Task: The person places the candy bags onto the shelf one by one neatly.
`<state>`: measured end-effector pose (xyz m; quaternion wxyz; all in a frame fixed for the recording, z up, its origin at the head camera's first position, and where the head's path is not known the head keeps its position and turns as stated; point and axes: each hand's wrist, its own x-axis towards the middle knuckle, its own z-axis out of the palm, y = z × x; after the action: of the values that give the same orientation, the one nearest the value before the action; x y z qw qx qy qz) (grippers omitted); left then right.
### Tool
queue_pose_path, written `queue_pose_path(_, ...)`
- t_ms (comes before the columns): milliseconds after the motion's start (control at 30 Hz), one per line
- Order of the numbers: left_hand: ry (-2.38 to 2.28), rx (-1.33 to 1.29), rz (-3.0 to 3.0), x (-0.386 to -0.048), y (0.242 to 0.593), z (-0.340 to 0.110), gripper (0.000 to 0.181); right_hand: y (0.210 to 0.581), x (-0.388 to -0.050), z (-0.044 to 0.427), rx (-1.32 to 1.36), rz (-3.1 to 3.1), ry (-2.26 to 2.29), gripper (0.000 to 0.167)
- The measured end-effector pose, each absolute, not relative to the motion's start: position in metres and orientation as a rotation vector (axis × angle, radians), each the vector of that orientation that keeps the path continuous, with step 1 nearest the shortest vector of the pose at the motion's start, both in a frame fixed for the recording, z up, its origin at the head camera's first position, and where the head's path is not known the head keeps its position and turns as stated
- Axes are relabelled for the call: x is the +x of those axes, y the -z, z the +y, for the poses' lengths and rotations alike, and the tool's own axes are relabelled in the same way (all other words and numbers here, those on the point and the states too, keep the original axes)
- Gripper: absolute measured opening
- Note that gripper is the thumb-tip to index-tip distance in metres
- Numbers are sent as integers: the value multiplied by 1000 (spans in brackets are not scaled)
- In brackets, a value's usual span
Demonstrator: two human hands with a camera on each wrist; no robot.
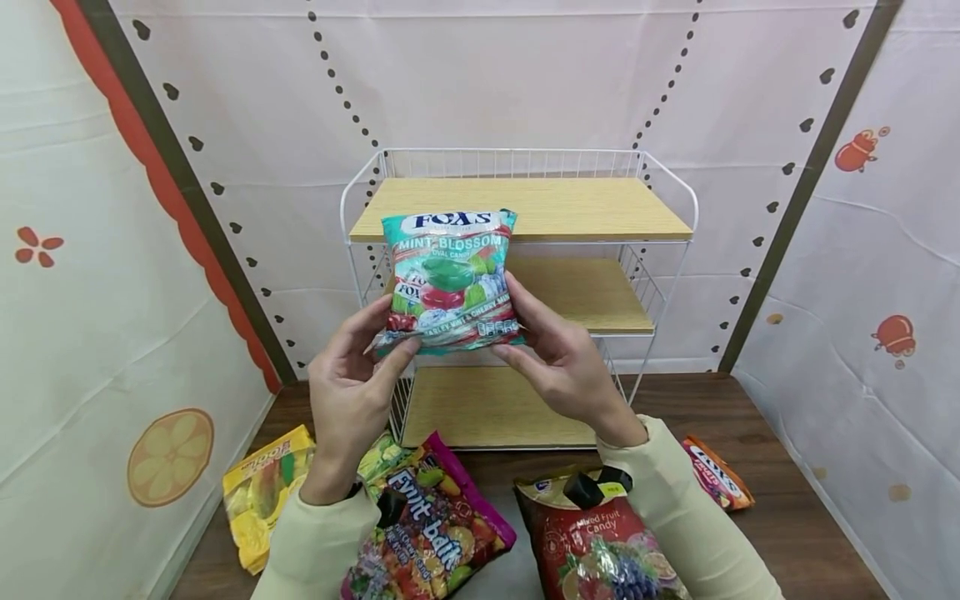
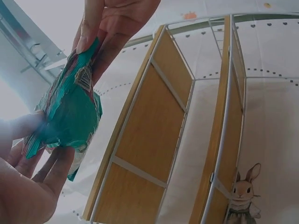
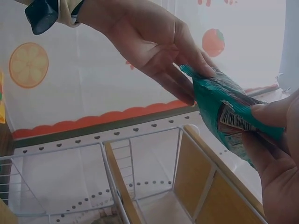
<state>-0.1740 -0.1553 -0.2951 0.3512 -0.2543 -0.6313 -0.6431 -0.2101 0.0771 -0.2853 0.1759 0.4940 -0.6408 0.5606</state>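
Pinching a shiny teal plastic candy bag [image 1: 452, 283] with left hand [image 1: 348, 383] and right hand [image 1: 564, 358], holding it before a white wire rack [image 1: 585, 208], not yet placing it, leaving bright plastic bags [image 1: 431, 529] on the brown desk [image 1: 795, 467].

Six printed bags [image 1: 452, 279] — one wire rack [image 1: 577, 163], three wooden shelves [image 1: 570, 208].

Candy packet [image 1: 450, 283]; small print [image 1: 498, 328] illegible

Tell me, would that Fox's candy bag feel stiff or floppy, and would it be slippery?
The Fox's bag looks wrinkly and bendy at its edges, so probably floppy there. Its shine suggests it may be slightly slippery. Being pillow-shaped, it probably won't roll far.
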Motion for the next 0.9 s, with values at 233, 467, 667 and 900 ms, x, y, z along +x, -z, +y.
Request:
queue_pose_path(233, 1645, -660, -1642, -179, 290, -156, 49, 279, -217, 72, 1411, -1813, -1610, 71)
queue_pose_path(467, 1627, -703, -1650, -186, 284, -158, 48, 271, -228, 65, 1416, -1790, -1649, 70)
queue_pose_path(667, 1565, -733, -1740, -192, 282, -160, 50, 267, -235, 61, 1418, -1744, -1700, 69)
queue_pose_path(900, 1554, -765, -1774, -200, 279, -162, 55, 264, -240, 60, 1375, -1730, -1724, 67)
